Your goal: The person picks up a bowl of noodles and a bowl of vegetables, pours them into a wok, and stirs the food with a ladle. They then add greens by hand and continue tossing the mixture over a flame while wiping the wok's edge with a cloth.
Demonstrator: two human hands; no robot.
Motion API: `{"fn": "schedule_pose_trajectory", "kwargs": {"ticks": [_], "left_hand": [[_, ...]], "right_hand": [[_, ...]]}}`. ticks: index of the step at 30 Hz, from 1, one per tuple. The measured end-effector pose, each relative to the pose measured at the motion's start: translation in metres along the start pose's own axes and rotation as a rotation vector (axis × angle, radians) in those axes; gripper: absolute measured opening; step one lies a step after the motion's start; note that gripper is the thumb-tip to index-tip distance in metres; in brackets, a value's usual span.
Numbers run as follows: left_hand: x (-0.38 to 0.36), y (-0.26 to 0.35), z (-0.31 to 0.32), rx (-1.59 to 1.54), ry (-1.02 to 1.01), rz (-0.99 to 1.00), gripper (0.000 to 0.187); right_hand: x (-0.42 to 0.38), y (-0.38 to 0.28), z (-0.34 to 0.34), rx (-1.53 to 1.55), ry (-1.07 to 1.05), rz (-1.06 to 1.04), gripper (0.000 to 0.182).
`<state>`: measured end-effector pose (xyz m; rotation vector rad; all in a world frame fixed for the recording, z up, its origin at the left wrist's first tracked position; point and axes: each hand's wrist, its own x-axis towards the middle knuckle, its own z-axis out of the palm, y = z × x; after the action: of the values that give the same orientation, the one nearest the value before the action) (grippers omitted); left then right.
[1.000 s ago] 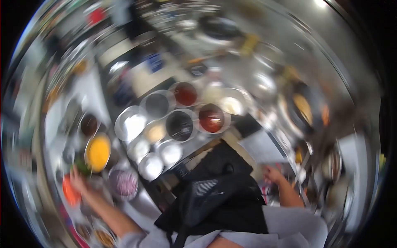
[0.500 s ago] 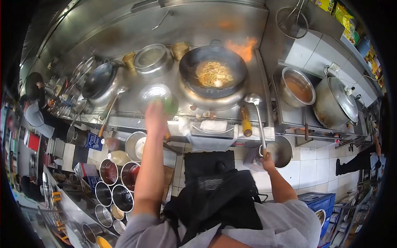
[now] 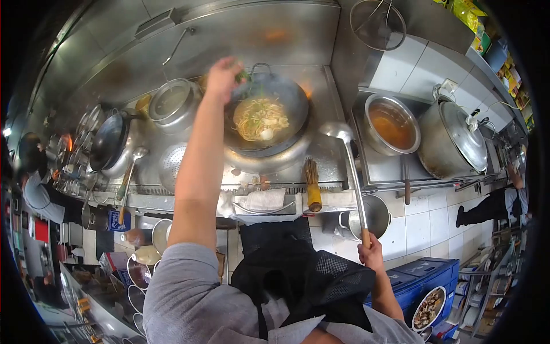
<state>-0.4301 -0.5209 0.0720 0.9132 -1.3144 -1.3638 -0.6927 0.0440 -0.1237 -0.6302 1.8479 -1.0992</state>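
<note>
Having travelled up from above the perforated strainer (image 3: 172, 163) half a second back, left hand (image 3: 222, 77) now hovering at the ten o'clock rim of the wok (image 3: 264, 117), fingers pinched on a small tuft of greens (image 3: 243, 75). Reaching out along a fully stretched arm, sleeve grey at the shoulder. Sitting just at four o'clock from that pinch, noodles (image 3: 258, 117) piled in the wok's middle with a pale round piece among them; flame licking at the wok's two o'clock edge, smaller than before. Wrapping the handle end of the ladle (image 3: 350, 172) low down, right hand (image 3: 369, 252) closed in a firm grip, same hold as half a second ago. Running the ladle's long axis from six o'clock at the hand up to twelve o'clock, bowl resting on the steel desk (image 3: 332, 155) just at three o'clock of the wok, not in it. Being the nearer of the two to the noodles, left hand almost over them; right hand well apart, joined only through the ladle's length. Lying at the front edge of the desk, brush (image 3: 312, 183) and folded cloth (image 3: 260, 200). Standing at three o'clock, pot of orange broth (image 3: 392, 126) and lidded stockpot (image 3: 455, 143). Working at the far nine o'clock side, another person (image 3: 37, 189)
</note>
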Motion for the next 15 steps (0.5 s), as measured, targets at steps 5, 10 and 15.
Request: {"fn": "schedule_pose_trajectory", "kwargs": {"ticks": [5,10,15], "left_hand": [[0.006,-0.011,0.032,0.463,0.095,0.350,0.041],[0.034,-0.206,-0.010,1.202,-0.260,-0.010,0.047],[0.013,-0.155,-0.047,0.947,-0.031,0.476,0.040]], "right_hand": [[-0.009,-0.017,0.036,0.366,-0.004,-0.017,0.038],[-0.006,-0.064,0.061,0.267,0.002,-0.070,0.037],[-0.026,-0.048,0.072,0.394,-0.136,-0.076,0.044]]}}
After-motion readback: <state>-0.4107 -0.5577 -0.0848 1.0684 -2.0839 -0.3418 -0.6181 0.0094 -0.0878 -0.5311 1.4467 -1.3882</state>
